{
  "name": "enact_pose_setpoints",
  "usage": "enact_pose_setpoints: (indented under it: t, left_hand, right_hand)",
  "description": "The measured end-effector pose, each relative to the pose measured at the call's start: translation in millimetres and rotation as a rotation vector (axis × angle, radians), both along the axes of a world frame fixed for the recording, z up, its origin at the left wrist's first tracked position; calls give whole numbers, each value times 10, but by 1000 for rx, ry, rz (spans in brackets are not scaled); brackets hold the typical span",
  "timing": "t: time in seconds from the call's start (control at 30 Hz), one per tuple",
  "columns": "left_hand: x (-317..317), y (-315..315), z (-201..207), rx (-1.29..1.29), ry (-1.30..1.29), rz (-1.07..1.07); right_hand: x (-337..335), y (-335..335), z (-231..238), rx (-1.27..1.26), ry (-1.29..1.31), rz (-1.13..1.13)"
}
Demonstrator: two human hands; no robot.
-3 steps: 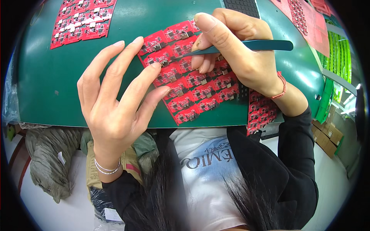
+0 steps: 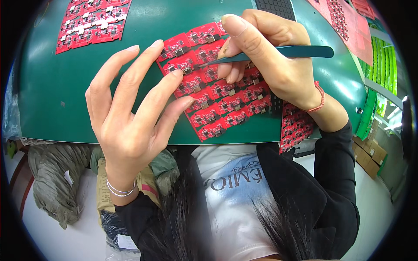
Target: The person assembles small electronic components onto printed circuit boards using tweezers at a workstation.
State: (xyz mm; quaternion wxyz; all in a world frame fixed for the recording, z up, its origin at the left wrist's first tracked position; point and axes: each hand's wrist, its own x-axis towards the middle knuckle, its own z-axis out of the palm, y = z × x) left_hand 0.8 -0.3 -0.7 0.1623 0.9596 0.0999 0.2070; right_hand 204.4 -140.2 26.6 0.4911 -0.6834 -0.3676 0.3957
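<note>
Left hand (image 2: 130,117): open, fingers spread, three fingertips (image 2: 176,74) pressing flat on the left part of the red board panel (image 2: 217,93); grips nothing, only pins it down
Right hand (image 2: 270,61): clenched in a pinch on the dark teal tweezers (image 2: 278,52), thumb on top, handle running out to the right of frame
Tweezer tip: rests at a small part on a board in the upper rows of the panel, centre of frame, just beside the left fingertips; whether a part is held between the points is too small to tell
Panel: many small red boards joined in a grid, lying tilted on the green mat (image 2: 56,100), near its lower edge
Risk, slip: points are fine and sit close to the left fingertips; a skid could jab a finger or scratch a neighbouring board
Risk, shift: panel lies loose on the mat; if finger pressure eases it could pivot under the tweezers
Risk, small part: any piece flicked loose could drop past the near edge onto the bags (image 2: 52,182) below
Risk, sight: right fingers curl over the boards behind the tip, hiding some of them
Surroundings: second red panel (image 2: 91,24) upper left, well apart; more red boards (image 2: 296,126) under the right wrist at the tabletop edge; pink sheets (image 2: 348,26) upper right; black grid tray (image 2: 274,6) top centre; green strips (image 2: 383,65) far right; cardboard boxes (image 2: 370,152) lower right
In the way: nothing between tip and board; the left fingers crowd the work spot
</note>
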Motion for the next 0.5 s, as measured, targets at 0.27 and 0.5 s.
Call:
enact_pose_setpoints:
  t: [0.27, 0.5]
  left_hand:
    - [12, 4, -46, 17, -14, 0]
    - [47, -2, -59, 28, -8, -6]
  right_hand:
    - [-32, 30, -37, -10, -23, -22]
    - [3, 64, 23, -16, -44, -2]
